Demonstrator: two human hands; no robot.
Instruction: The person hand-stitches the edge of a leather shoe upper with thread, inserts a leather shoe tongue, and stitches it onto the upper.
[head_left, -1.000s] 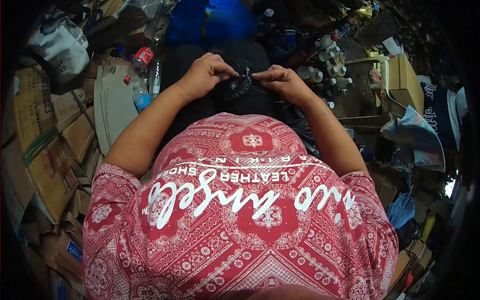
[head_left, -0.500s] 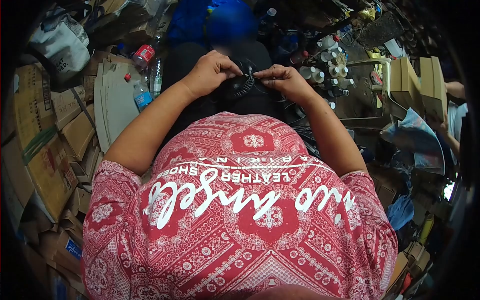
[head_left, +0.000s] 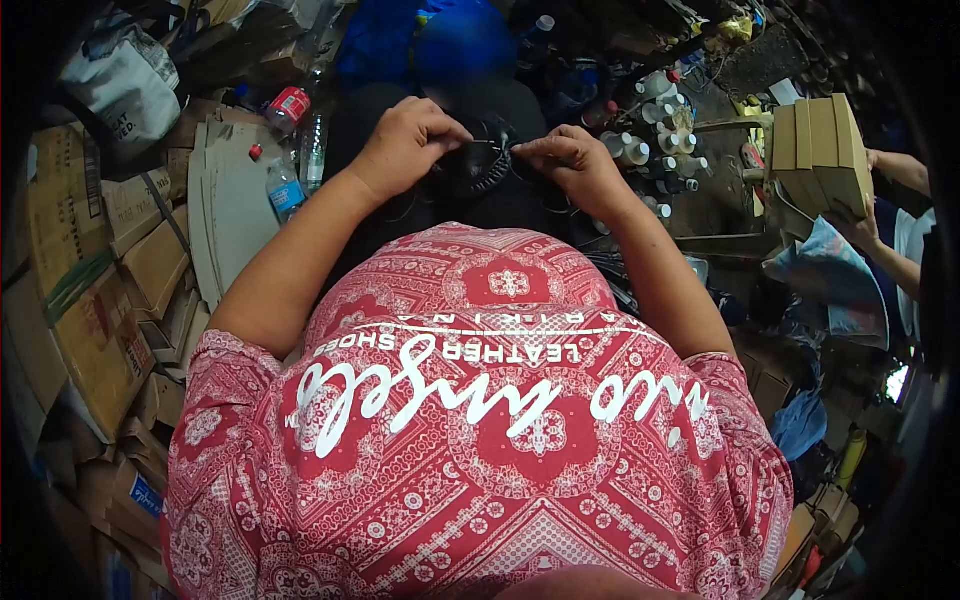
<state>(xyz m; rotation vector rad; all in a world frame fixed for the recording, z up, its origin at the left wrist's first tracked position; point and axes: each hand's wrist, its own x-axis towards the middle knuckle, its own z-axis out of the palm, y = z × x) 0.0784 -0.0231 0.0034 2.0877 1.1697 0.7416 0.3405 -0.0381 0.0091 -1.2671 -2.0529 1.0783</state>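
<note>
On my dark-clothed lap lies a black piece with a ridged, coil-like edge (head_left: 489, 180); its kind is hard to make out. My left hand (head_left: 412, 145) is closed in a pinch above its left side. A thin, pale needle-like thing (head_left: 484, 141) runs from those fingertips toward the right. Opposite, my right hand (head_left: 575, 165) pinches at the upper right edge of the black piece. The two hands are a short gap apart.
Flattened cardboard (head_left: 85, 290) is piled at the left, beside a red-labelled bottle (head_left: 289, 106). Several white-capped bottles (head_left: 672, 130) stand at the right. Another person's hands hold tan boxes (head_left: 820, 150) at the far right. A blue stool-like thing (head_left: 460, 45) is ahead.
My hands have moved slightly apart, and the thin pale thing now shows between them. At the right, the other person's boxes have come together and moved left.
</note>
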